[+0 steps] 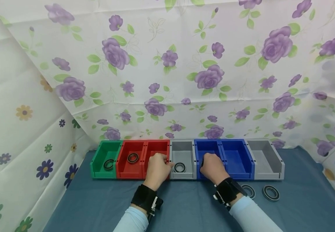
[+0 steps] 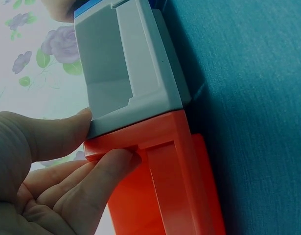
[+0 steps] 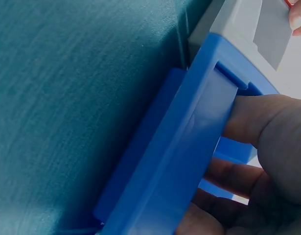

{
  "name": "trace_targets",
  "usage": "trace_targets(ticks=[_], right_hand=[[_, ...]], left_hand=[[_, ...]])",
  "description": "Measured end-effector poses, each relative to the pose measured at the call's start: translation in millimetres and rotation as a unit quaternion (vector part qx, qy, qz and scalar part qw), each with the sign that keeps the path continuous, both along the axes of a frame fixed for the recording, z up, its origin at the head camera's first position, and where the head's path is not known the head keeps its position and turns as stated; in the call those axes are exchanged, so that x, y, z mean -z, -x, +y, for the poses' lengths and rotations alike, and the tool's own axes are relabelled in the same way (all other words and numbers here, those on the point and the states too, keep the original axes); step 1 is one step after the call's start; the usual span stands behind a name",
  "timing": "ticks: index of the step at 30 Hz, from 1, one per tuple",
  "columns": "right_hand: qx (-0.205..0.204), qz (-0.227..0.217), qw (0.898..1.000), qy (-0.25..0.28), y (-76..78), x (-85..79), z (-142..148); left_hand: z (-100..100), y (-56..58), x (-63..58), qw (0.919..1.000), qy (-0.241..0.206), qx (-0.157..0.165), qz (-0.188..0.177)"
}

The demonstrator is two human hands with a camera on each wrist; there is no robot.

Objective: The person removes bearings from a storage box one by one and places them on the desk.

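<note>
My left hand (image 1: 158, 170) is at the wall between a red bin (image 2: 177, 156) and a grey bin (image 2: 150, 63). Its thumb lies on the grey side and its forefinger on the red side, pinching the edge. My right hand (image 1: 213, 168) reaches into the left blue bin (image 3: 189, 142), its fingertips hidden behind the front wall. A dark ring edge (image 1: 202, 161), apparently a bearing, shows at its thumb side in the head view. Inside the grey bin between the hands lies a ball bearing (image 1: 179, 167).
One bearing (image 1: 108, 164) sits in the green bin (image 1: 103, 175), another bearing (image 1: 133, 158) in the left red bin (image 1: 129, 175). Two more, a partly covered bearing (image 1: 249, 191) and a bearing (image 1: 271, 193), lie on the blue cloth near the right sleeve. Flowered sheets hang behind the bin row.
</note>
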State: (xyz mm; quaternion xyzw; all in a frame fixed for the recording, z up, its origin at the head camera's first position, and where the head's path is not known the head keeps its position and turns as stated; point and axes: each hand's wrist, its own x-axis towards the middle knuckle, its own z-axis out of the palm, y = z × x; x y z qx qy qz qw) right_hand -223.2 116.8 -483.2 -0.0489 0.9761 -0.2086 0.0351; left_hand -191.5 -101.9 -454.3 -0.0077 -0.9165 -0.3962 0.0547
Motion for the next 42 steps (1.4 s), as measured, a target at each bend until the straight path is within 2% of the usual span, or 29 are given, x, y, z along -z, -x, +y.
trace_targets(ticks=[15, 22, 26, 37, 42], right_hand=[[0.0, 0.025, 1.0, 0.009, -4.7, 4.6, 6], [-0.021, 0.094, 0.995, 0.006, -6.1, 9.9, 10], [-0.023, 0.127, 0.992, -0.001, -7.2, 12.8, 11], [-0.027, 0.202, 0.978, 0.041, -15.8, 9.2, 16], [-0.02, 0.219, 0.974, 0.055, -19.3, 4.2, 18]], left_hand=[[-1, -0.3, 0.7, 1.0, 0.001, 0.0, 0.009], [0, 0.4, 1.0, 0.9997, -0.005, 0.006, 0.024], [-1, 0.8, 1.0, 0.9998, -0.004, 0.002, 0.018], [-2, 0.4, 3.9, 0.9996, 0.001, 0.001, 0.027], [-1, -0.8, 4.7, 0.9996, 0.0, 0.002, 0.03]])
